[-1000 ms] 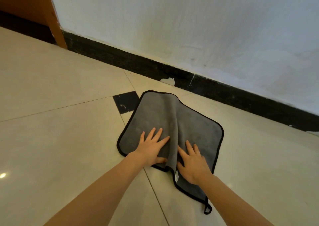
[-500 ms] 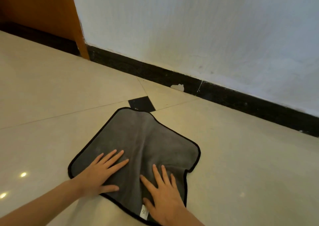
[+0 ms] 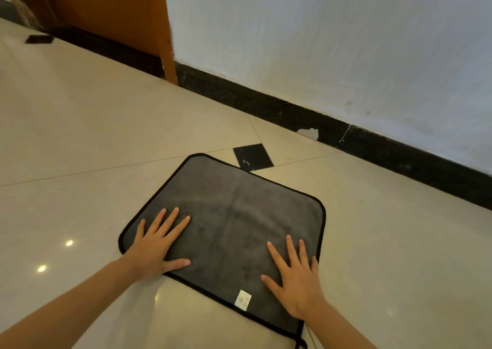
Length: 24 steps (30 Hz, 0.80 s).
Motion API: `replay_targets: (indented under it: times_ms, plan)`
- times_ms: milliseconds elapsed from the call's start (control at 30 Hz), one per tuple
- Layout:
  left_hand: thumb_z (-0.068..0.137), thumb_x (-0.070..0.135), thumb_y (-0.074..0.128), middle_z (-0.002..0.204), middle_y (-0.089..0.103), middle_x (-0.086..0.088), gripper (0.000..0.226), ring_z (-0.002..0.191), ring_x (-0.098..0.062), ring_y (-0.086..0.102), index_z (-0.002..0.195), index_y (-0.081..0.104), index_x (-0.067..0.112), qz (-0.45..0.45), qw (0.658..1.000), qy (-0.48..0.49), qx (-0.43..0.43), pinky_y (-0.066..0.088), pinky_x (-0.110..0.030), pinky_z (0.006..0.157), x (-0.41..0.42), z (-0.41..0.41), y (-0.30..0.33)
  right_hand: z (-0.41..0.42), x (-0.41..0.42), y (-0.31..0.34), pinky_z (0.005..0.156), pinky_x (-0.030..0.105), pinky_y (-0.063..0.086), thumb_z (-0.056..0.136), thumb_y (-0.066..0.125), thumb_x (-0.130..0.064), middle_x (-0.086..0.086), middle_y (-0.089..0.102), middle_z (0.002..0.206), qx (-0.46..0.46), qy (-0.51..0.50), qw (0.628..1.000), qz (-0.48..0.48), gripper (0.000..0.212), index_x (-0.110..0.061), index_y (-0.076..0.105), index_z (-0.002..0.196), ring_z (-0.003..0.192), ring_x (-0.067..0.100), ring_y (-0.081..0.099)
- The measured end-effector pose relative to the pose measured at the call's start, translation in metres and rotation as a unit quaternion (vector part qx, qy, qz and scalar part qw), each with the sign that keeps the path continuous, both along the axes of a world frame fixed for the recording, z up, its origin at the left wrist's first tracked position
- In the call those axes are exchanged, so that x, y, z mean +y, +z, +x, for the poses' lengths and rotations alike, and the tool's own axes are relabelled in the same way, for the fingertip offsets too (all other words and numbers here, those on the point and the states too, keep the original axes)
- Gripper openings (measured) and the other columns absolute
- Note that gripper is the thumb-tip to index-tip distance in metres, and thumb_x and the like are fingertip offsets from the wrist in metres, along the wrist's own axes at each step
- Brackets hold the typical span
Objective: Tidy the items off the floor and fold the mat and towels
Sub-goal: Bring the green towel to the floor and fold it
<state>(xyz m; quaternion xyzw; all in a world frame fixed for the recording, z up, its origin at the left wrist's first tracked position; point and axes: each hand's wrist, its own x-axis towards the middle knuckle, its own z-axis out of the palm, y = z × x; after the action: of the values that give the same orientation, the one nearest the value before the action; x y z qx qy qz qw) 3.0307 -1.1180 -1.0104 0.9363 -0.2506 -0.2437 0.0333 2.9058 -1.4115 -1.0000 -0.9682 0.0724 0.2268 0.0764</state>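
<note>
A grey towel (image 3: 234,215) with black edging lies spread flat on the cream tile floor, a small white label near its front edge and a black loop at its near right corner. My left hand (image 3: 157,245) rests palm down on the towel's near left corner, fingers spread. My right hand (image 3: 295,276) presses flat on the near right part, fingers also apart. Neither hand grips the cloth.
A white wall (image 3: 332,42) with a black skirting board (image 3: 266,103) runs behind the towel. An orange-brown wooden door or panel (image 3: 111,10) stands at the back left. A small dark flat object (image 3: 39,39) lies on the floor at far left.
The hands slid apart across the towel, and the raised fold in its middle has been smoothed flat. The view has shifted left, bringing the wooden panel further into the frame.
</note>
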Motion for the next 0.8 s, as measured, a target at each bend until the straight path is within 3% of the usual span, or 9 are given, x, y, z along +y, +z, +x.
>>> replay_targets:
  times_ms: [100,233,400,500,567,633,733,800]
  plan:
    - [0.034,0.1,-0.01,0.137,-0.044,0.006,0.121,0.129,-0.016,-0.037,0.132,-0.036,0.033,0.001,1.0,0.003,0.003,-0.011,-0.055,0.11,-0.003,0.002,-0.003,0.004,0.003,-0.003,0.113,0.051,-0.007,0.031,-0.038,-0.083,-0.001,-0.04,0.138,-0.004,0.004,1.0,0.002,0.103,-0.047,-0.034,0.127,0.127,0.021,-0.036]
    - [0.034,0.099,-0.012,0.138,-0.043,0.008,0.116,0.129,-0.014,-0.037,0.129,-0.037,0.038,-0.008,1.0,0.011,-0.003,-0.013,-0.055,0.109,-0.005,0.009,-0.005,0.022,0.01,-0.004,0.113,0.05,-0.008,0.032,-0.038,-0.084,-0.001,-0.04,0.139,-0.008,0.016,1.0,0.009,0.105,-0.044,-0.033,0.129,0.138,0.028,-0.028]
    - [0.039,0.1,-0.005,0.143,-0.038,0.009,0.115,0.138,-0.019,-0.029,0.132,-0.033,0.039,-0.013,0.999,0.043,-0.01,-0.01,-0.057,0.11,-0.009,0.037,-0.007,0.055,0.029,-0.006,0.113,0.052,-0.005,0.032,-0.035,-0.086,0.003,-0.029,0.153,-0.018,0.027,0.999,0.005,0.108,-0.043,-0.031,0.131,0.141,0.031,-0.024]
    - [0.073,0.083,0.029,0.152,-0.03,0.004,0.099,0.14,-0.022,-0.026,0.142,-0.023,0.036,0.008,0.998,0.066,-0.017,-0.01,-0.058,0.111,-0.012,0.046,-0.006,0.074,0.049,-0.006,0.113,0.055,-0.004,0.058,-0.015,-0.081,0.005,-0.026,0.154,-0.017,0.058,0.998,-0.002,0.089,-0.044,-0.025,0.139,0.141,0.033,-0.023]
    - [0.079,0.075,0.037,0.153,-0.029,0.002,0.096,0.14,-0.024,-0.026,0.143,-0.022,0.035,0.011,0.998,0.064,-0.018,-0.011,-0.058,0.11,-0.013,0.046,-0.005,0.081,0.064,-0.007,0.112,0.056,-0.006,0.083,0.005,-0.073,0.007,-0.026,0.154,-0.021,0.086,0.996,-0.008,0.071,-0.043,-0.02,0.142,0.14,0.034,-0.024]
    - [0.072,0.082,0.036,0.151,-0.032,0.002,0.103,0.139,-0.023,-0.029,0.142,-0.024,0.036,0.013,0.999,0.043,0.006,-0.012,-0.058,0.109,-0.007,0.041,-0.003,0.08,0.081,-0.011,0.11,0.056,-0.01,0.09,0.013,-0.068,0.007,-0.029,0.153,-0.028,0.117,0.993,-0.007,0.067,-0.043,-0.022,0.141,0.138,0.035,-0.028]
    - [0.037,0.101,0.005,0.143,-0.041,0.006,0.119,0.131,-0.018,-0.038,0.132,-0.033,0.04,-0.005,0.999,0.021,0.031,-0.016,-0.056,0.107,0.012,0.023,0.0,0.065,0.102,-0.012,0.106,0.055,-0.017,0.068,-0.011,-0.078,0.005,-0.036,0.148,-0.039,0.174,0.984,0.003,0.073,-0.046,-0.03,0.132,0.135,0.033,-0.033]
    - [0.038,0.1,0.001,0.137,-0.047,0.009,0.113,0.127,-0.016,-0.042,0.127,-0.037,0.044,-0.006,0.999,0.006,0.038,-0.02,-0.052,0.105,0.028,0.001,0.0,0.047,0.115,-0.018,0.104,0.058,-0.013,0.07,-0.006,-0.075,0.007,-0.028,0.15,-0.062,0.191,0.98,0.005,0.072,-0.046,-0.026,0.133,0.138,0.036,-0.023]
